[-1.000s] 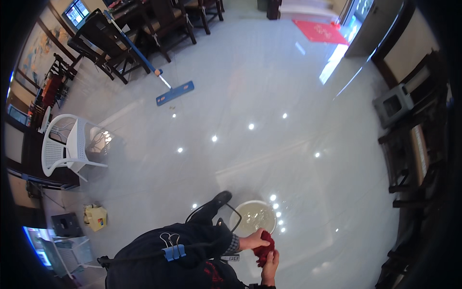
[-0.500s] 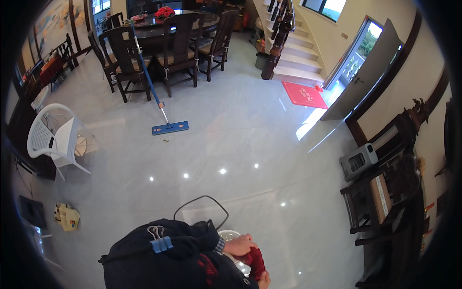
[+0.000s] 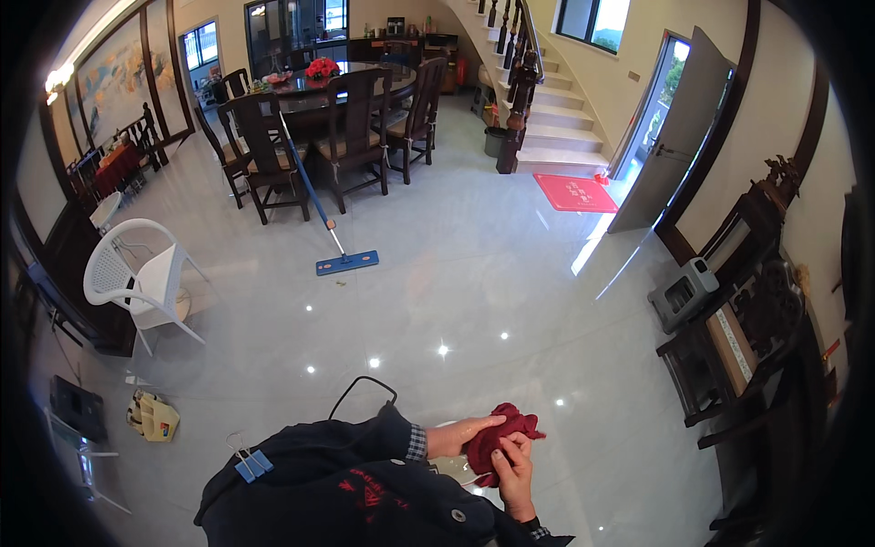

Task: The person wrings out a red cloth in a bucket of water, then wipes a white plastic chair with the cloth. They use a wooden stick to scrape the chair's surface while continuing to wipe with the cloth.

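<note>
In the lower middle of the frame, the left hand grips the left side of a dark red cloth, while the right hand pinches its lower right part between thumb and fingers. The bunched cloth is above the floor; a pale basin shows partly behind the left hand and sleeve. A blue flat mop leans toward the dark chairs at upper left; a white chair stands at left.
</note>
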Demonstrator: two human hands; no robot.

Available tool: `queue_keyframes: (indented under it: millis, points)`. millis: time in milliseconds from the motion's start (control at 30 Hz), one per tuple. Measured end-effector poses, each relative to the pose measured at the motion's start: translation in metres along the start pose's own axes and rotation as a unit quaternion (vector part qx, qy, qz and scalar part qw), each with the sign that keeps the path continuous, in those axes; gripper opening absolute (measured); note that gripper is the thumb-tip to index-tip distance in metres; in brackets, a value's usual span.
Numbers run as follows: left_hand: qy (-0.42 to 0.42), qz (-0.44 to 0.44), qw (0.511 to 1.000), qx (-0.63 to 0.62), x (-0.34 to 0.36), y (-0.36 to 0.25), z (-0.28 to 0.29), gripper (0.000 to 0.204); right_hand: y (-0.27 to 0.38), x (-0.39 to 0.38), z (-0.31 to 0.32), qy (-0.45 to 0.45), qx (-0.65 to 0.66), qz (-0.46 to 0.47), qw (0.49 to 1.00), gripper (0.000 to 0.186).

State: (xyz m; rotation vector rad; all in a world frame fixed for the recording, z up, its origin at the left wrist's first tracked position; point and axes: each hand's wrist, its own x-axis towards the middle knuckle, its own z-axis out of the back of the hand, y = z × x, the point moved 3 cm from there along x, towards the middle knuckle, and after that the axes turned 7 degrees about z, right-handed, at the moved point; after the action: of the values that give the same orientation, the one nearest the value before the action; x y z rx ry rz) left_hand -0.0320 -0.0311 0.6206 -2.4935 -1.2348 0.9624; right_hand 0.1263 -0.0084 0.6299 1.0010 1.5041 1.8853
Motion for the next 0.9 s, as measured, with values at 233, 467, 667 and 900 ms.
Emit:
queue_keyframes:
  millis: [233, 467, 667, 900]
  points:
    - [0.012, 0.042, 0.999, -0.025, -0.044, -0.006, -0.051, 0.05, 0.005, -0.019, -0.007, -0.108, 0.235, -0.093, 0.961, 0.028]
    - [0.103, 0.041, 0.993, -0.033, -0.04, 0.014, -0.053, 0.054, 0.016, -0.011, -0.008, 0.157, -0.029, -0.07, 0.985, 0.044]
    - [-0.005, -0.015, 0.999, 0.04, -0.136, 0.002, 0.01, 0.061, 0.0, -0.016, -0.084, 0.257, -0.094, -0.07, 0.959, 0.049]
    - [-0.124, -0.237, 0.959, 0.097, -0.271, -0.018, 0.09, 0.051, 0.075, 0.031, -0.23, 0.288, -0.081, 0.091, 0.95, 0.036]
